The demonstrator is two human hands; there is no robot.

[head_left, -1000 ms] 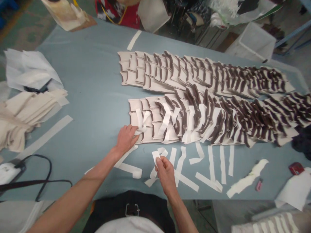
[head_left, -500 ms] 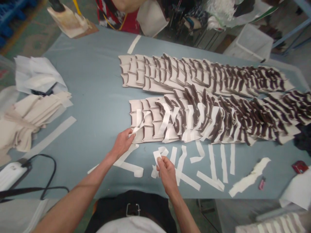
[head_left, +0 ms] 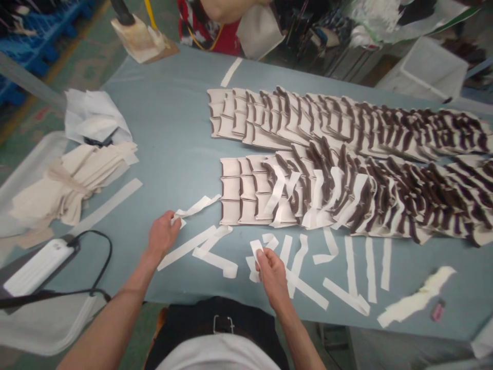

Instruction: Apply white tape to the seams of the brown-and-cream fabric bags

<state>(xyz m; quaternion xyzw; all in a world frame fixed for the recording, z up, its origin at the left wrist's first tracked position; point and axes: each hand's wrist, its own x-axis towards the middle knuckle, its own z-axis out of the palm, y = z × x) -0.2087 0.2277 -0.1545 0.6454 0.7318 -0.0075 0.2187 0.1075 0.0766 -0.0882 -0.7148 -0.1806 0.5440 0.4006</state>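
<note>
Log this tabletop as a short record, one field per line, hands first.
Left hand: pinching a white strip, its far end by the near row
Right hand: pinching a second white strip
Near row: overlapping cream-and-brown pieces, with draped strips across them
Far row: similar overlapping pieces
Front: loose strips, small pink item
Left side: cream bundle, long white device

A blue-grey table (head_left: 162, 113) stands on green floor (head_left: 82, 61), a blue pallet (head_left: 46, 50) beyond.
</note>
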